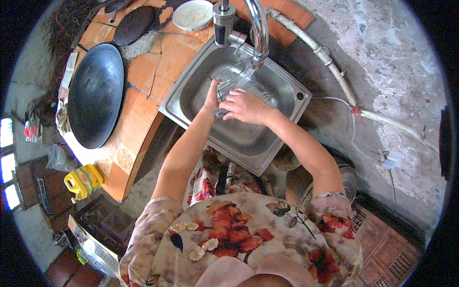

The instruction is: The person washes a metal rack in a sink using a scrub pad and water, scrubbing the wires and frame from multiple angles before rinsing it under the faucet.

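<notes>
Both of my hands are inside the stainless steel sink (190, 98), beneath the curved faucet (260, 40). Running water (247, 74) falls just beyond my fingers. My left hand (212, 98) grips a thin metal wire rack (229, 80) by its left side, thumb up. Across the rack's near part, my right hand (246, 106) is closed with bent fingers. Under its fingertips shows a small greyish, shiny scrubber-like lump (221, 113), mostly hidden. More of the rack's wires emerge to the right of my right hand.
Left of the sink, a tiled counter (143, 107) bears a large black wok (96, 95), a dark round lid (134, 25) and a white bowl (192, 15). A yellow jug (83, 182) is beside the counter's near end. A pipe (322, 56) runs along the right wall.
</notes>
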{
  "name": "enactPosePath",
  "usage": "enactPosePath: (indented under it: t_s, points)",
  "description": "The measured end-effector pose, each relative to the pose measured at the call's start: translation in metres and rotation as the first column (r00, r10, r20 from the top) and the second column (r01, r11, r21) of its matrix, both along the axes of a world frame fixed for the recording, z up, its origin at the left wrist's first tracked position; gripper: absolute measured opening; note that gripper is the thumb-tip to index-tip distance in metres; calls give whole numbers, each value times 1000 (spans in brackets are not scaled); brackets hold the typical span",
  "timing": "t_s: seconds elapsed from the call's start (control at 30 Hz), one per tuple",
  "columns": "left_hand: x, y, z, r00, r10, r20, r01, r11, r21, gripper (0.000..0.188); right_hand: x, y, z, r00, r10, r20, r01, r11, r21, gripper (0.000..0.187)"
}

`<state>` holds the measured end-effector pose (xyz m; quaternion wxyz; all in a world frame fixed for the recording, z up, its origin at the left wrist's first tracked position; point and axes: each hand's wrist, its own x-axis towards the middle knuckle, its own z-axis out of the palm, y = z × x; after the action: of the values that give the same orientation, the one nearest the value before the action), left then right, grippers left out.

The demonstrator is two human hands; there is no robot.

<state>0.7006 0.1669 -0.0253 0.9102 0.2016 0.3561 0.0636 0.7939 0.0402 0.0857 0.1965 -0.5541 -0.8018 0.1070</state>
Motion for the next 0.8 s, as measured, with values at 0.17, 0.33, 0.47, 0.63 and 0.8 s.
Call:
enactPosePath:
  t_s: [0.17,0.33,0.47,0.63,0.8]
  points:
    - [-16,2,11,953,-76,-294,62,996,-57,50,53,-23,-2,902,-395,-175,319,882,-346,38]
    - [-3,-2,28,942,-182,-281,146,979,-143,49,28,14,-19,923,-229,-309,186,969,-163,30]
    - [-4,-3,55,907,-232,-350,200,972,-127,49,21,38,-9,978,-199,-65,142,858,-494,25]
    - [-11,4,45,934,-305,-188,253,933,-255,55,77,14,-13,993,-107,-58,67,879,-473,26]
    - [-3,-1,51,892,-315,-323,289,949,-125,52,23,36,-14,985,-41,-165,-51,855,-517,22]
